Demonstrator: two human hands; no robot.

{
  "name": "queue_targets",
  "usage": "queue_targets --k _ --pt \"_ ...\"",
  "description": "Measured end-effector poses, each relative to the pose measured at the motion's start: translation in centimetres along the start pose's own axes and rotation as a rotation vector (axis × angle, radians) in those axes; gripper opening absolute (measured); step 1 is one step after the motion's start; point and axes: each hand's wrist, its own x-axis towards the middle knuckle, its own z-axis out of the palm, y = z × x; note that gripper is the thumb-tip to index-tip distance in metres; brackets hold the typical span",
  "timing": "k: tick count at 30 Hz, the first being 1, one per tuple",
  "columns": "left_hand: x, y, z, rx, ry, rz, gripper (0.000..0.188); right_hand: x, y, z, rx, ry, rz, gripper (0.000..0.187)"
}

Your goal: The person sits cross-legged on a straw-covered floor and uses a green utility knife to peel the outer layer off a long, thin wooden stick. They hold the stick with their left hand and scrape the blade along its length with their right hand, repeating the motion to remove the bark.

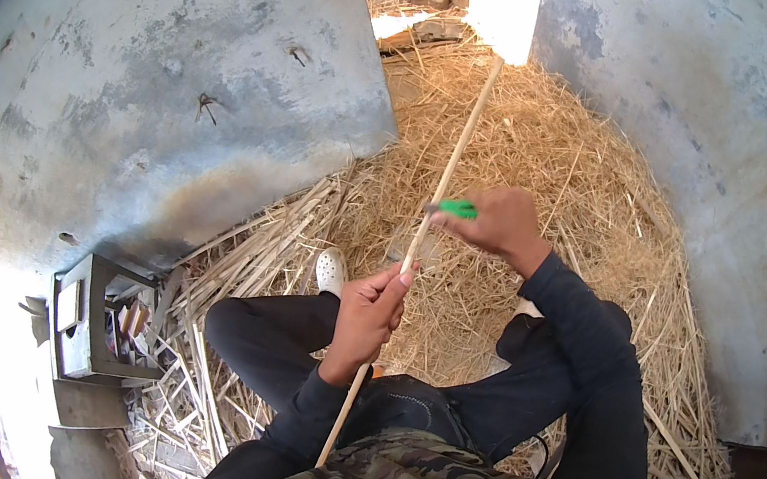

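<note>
A long, thin, pale wooden stick (465,136) slants from beside my lap up toward the bright gap ahead. My left hand (368,316) is closed around it near the middle, with the thumb lying along the wood. Farther up the stick, my right hand (510,222) grips a small green-handled tool (457,208). Its dark working end meets the stick or lies just over it; the exact kind of tool does not show. The stick's lower end passes under my left wrist and rests by my camouflage shirt.
Straw and thin shavings (556,177) cover the floor between two grey, stained walls (231,62). Split strips (244,226) lie heaped at the left. A worn box (101,319) holding assorted items stands near the left wall. My light shoe (330,271) rests among the shavings.
</note>
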Motion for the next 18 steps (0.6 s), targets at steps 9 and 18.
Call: queue_targets --k 9,18 --pt "-0.1 -0.1 -0.6 -0.048 0.023 0.096 0.032 -0.6 -2.7 1.3 0.186 -0.006 -0.064 0.068" --pt "-1.2 0.2 0.4 0.348 0.093 0.226 0.033 0.2 0.9 3.3 0.077 0.127 -0.066 0.073"
